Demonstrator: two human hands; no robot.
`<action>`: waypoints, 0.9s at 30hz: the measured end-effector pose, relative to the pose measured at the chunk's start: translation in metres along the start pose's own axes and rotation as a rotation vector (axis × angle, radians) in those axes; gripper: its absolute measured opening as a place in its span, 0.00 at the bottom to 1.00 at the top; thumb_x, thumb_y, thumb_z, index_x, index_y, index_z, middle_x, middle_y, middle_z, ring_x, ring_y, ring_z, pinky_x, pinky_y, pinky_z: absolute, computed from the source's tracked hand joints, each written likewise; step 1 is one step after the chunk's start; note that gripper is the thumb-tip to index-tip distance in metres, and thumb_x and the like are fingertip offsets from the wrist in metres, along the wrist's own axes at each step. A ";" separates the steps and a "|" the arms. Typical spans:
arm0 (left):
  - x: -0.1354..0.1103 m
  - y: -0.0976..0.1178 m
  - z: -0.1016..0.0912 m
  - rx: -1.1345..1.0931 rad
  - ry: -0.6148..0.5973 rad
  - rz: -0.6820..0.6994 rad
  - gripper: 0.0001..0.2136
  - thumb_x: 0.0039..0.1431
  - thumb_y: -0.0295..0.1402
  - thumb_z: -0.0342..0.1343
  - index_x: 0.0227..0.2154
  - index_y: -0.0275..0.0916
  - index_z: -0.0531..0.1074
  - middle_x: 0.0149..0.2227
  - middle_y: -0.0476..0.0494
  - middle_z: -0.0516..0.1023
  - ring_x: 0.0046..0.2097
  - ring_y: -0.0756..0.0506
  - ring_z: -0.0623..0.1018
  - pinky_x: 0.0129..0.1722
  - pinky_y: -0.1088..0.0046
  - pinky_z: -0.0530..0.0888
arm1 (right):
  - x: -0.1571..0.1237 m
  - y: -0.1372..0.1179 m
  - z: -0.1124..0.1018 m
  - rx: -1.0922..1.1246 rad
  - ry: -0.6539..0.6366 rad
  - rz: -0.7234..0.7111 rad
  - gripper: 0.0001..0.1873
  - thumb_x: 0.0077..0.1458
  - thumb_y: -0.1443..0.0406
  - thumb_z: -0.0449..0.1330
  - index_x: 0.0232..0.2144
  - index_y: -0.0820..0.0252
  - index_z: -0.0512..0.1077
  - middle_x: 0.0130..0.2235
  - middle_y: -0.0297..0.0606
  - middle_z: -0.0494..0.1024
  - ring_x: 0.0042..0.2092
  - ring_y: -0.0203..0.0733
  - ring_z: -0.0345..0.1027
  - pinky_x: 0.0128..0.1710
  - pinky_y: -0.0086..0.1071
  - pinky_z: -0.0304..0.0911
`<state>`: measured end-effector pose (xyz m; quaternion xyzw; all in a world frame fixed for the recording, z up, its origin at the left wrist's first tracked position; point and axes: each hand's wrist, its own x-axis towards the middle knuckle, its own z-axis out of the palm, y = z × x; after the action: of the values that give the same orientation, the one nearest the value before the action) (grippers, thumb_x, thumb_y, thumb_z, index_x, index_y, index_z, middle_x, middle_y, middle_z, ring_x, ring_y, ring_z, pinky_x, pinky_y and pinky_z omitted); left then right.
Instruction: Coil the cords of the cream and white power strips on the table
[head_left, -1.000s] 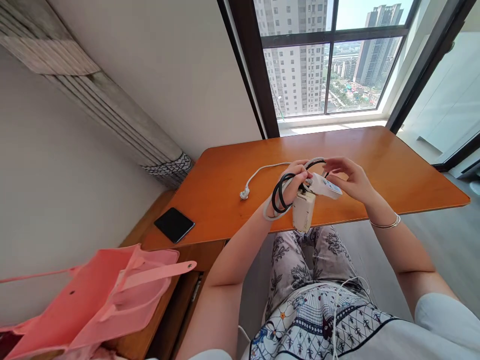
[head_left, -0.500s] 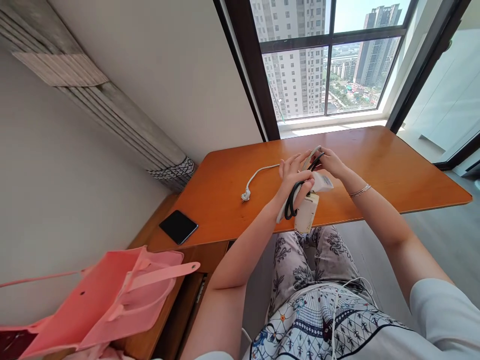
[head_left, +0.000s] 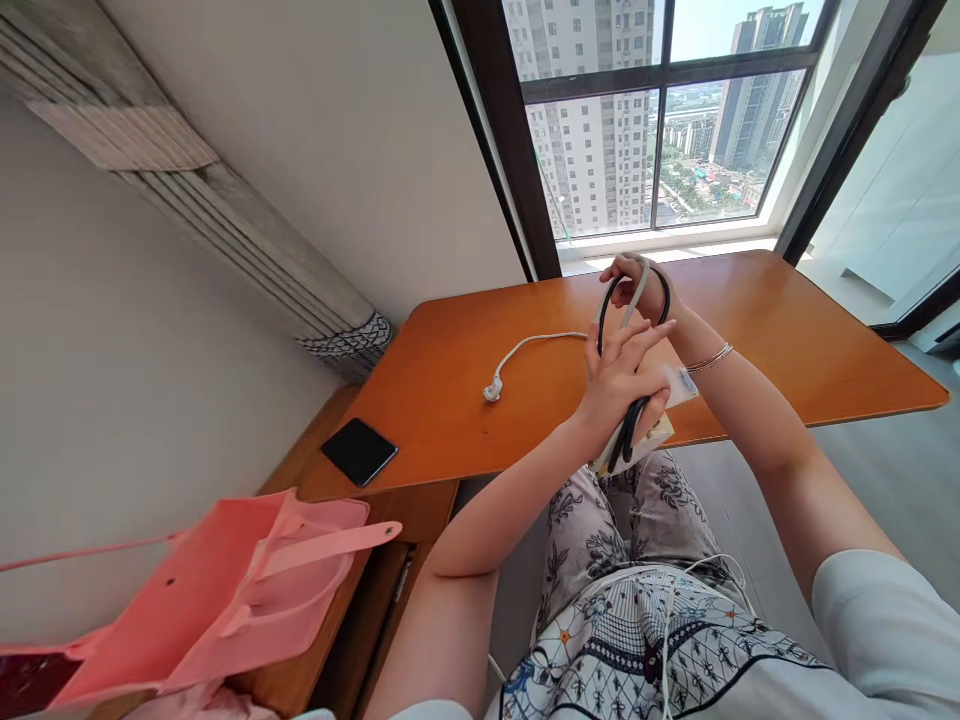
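Note:
My left hand [head_left: 619, 385] is closed on a bundle of black cable [head_left: 626, 435] and white cable, with some of its fingers stretched toward the right. My right hand [head_left: 634, 280] is just beyond it, fingers curled at the top of the raised cable loops, which pass around it. Under the left hand, at the table's near edge, hangs a cream-coloured block [head_left: 656, 440], partly hidden by the hand. A white piece with a printed label [head_left: 684, 385] sticks out beside it. From the bundle a white cord [head_left: 529, 342] runs left across the table to a white plug [head_left: 493, 390].
The brown wooden table [head_left: 435, 400] stands by the window. A black tablet or phone [head_left: 359, 451] lies at its near left corner. Below that, an open pink bag [head_left: 225, 590] rests on a wooden cabinet. My lap is under the table's near edge.
Both hands have shifted: the left to the right, the right slightly up. The cable loops have opened out and stand higher around the right hand. The cream block has tilted. The plug stays put.

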<state>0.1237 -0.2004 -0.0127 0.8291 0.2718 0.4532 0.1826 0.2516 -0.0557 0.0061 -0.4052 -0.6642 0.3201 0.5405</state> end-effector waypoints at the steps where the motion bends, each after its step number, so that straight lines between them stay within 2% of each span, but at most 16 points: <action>1: 0.001 -0.004 -0.003 -0.009 0.088 -0.055 0.07 0.54 0.31 0.57 0.22 0.43 0.70 0.60 0.48 0.74 0.68 0.35 0.62 0.71 0.45 0.39 | 0.002 -0.006 -0.010 0.047 0.034 0.001 0.24 0.64 0.44 0.52 0.28 0.56 0.64 0.30 0.35 0.74 0.26 0.33 0.67 0.26 0.29 0.65; 4: 0.006 -0.022 -0.010 -0.178 0.302 -0.176 0.04 0.56 0.34 0.54 0.27 0.43 0.69 0.61 0.45 0.72 0.64 0.36 0.68 0.67 0.49 0.59 | -0.001 -0.025 -0.041 0.077 0.129 -0.030 0.19 0.64 0.52 0.55 0.26 0.57 0.63 0.27 0.33 0.70 0.25 0.31 0.63 0.25 0.27 0.61; 6: 0.011 -0.035 -0.010 -0.322 0.337 -0.260 0.02 0.55 0.33 0.55 0.30 0.44 0.68 0.59 0.43 0.74 0.56 0.38 0.75 0.59 0.55 0.69 | -0.010 -0.040 -0.059 -0.011 0.107 -0.047 0.16 0.63 0.58 0.57 0.25 0.58 0.64 0.25 0.31 0.66 0.25 0.30 0.61 0.24 0.27 0.58; 9: 0.019 -0.051 -0.006 -0.468 0.331 -0.391 0.05 0.53 0.30 0.57 0.30 0.45 0.66 0.52 0.44 0.78 0.47 0.43 0.80 0.50 0.61 0.73 | -0.034 -0.062 -0.075 -0.162 -0.067 -0.027 0.13 0.58 0.64 0.62 0.23 0.59 0.66 0.22 0.30 0.63 0.25 0.31 0.59 0.25 0.28 0.55; 11: 0.026 -0.058 -0.002 -0.547 0.398 -0.467 0.07 0.52 0.28 0.57 0.29 0.44 0.64 0.46 0.46 0.79 0.45 0.44 0.80 0.46 0.64 0.73 | -0.053 -0.074 -0.076 -0.245 -0.240 -0.027 0.12 0.54 0.64 0.66 0.23 0.60 0.69 0.23 0.31 0.65 0.26 0.31 0.59 0.26 0.29 0.55; 12: 0.029 -0.060 -0.001 -0.583 0.442 -0.503 0.08 0.52 0.28 0.57 0.28 0.43 0.62 0.44 0.47 0.79 0.45 0.45 0.80 0.46 0.65 0.73 | -0.063 -0.078 -0.072 -0.275 -0.310 -0.045 0.11 0.52 0.63 0.68 0.25 0.60 0.71 0.24 0.32 0.67 0.27 0.32 0.59 0.27 0.30 0.56; 14: 0.036 -0.064 0.002 -0.641 0.516 -0.558 0.10 0.51 0.30 0.59 0.28 0.43 0.61 0.42 0.48 0.78 0.46 0.45 0.80 0.46 0.65 0.73 | -0.083 -0.079 -0.059 -0.309 -0.323 -0.123 0.13 0.52 0.57 0.69 0.35 0.59 0.76 0.30 0.35 0.73 0.31 0.35 0.63 0.30 0.32 0.60; 16: 0.040 -0.066 0.003 -0.673 0.547 -0.589 0.11 0.53 0.33 0.61 0.28 0.43 0.61 0.40 0.48 0.78 0.45 0.45 0.79 0.47 0.63 0.72 | -0.101 -0.073 -0.038 -0.310 -0.192 -0.222 0.23 0.58 0.50 0.64 0.50 0.55 0.75 0.40 0.39 0.76 0.38 0.40 0.68 0.37 0.34 0.64; 18: 0.042 -0.068 0.006 -0.672 0.538 -0.588 0.12 0.54 0.38 0.63 0.28 0.44 0.63 0.38 0.48 0.78 0.46 0.43 0.77 0.49 0.61 0.71 | -0.115 -0.062 -0.017 -0.303 -0.043 -0.265 0.26 0.68 0.48 0.47 0.57 0.51 0.73 0.46 0.42 0.77 0.45 0.44 0.71 0.44 0.36 0.66; 20: 0.042 -0.070 0.009 -0.661 0.511 -0.583 0.12 0.56 0.43 0.63 0.29 0.45 0.67 0.37 0.48 0.79 0.49 0.43 0.75 0.52 0.60 0.69 | -0.122 -0.048 -0.001 -0.359 0.064 -0.277 0.29 0.71 0.49 0.41 0.58 0.51 0.74 0.42 0.43 0.77 0.45 0.44 0.72 0.45 0.36 0.66; 23: 0.040 -0.075 0.013 -0.676 0.524 -0.628 0.13 0.60 0.46 0.60 0.28 0.45 0.66 0.37 0.50 0.80 0.53 0.44 0.72 0.54 0.61 0.66 | -0.123 -0.032 0.013 -0.545 0.110 -0.281 0.27 0.70 0.49 0.45 0.56 0.51 0.76 0.35 0.42 0.77 0.39 0.44 0.72 0.41 0.35 0.64; 27: 0.038 -0.082 0.015 -0.848 0.653 -0.741 0.15 0.66 0.39 0.55 0.25 0.43 0.60 0.38 0.51 0.80 0.50 0.49 0.73 0.52 0.67 0.69 | -0.120 -0.016 0.020 -0.760 0.084 -0.331 0.24 0.71 0.53 0.47 0.56 0.51 0.77 0.35 0.42 0.78 0.37 0.44 0.70 0.38 0.34 0.61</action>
<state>0.1299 -0.1136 -0.0400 0.3559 0.3787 0.6570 0.5462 0.2392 -0.1693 -0.0396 -0.4763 -0.7687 -0.0557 0.4233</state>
